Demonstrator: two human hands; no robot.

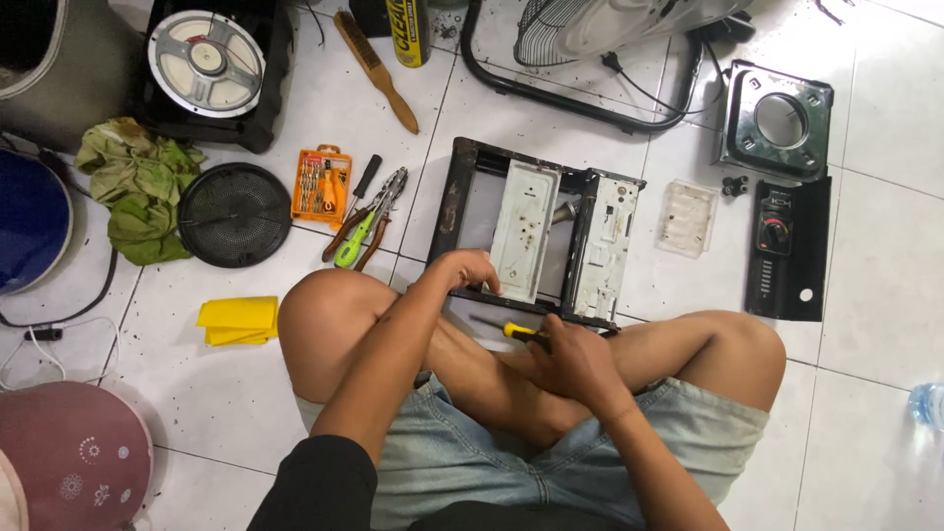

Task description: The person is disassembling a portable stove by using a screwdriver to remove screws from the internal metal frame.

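both hands work: left grip [470, 270] holds stove frame [536, 236], right grip [565, 354] clasps screwdriver [511, 330] beside it.

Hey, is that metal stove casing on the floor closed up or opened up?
Opened up. The stove casing shows bare inner plates, and its burner plate and knob panel lie apart on the tiles.

A spray can [410, 29], yellow with dark lettering on its label, lies on the tiled floor [885, 295] at the top edge of the view, just right of a wooden-handled brush [377, 71]. An orange plastic case [322, 185] of small screwdriver bits lies open on the floor left of the pliers [369, 228]. A clear plastic box [686, 217] lies right of the dismantled metal housing [536, 231]. No signs or screens show.
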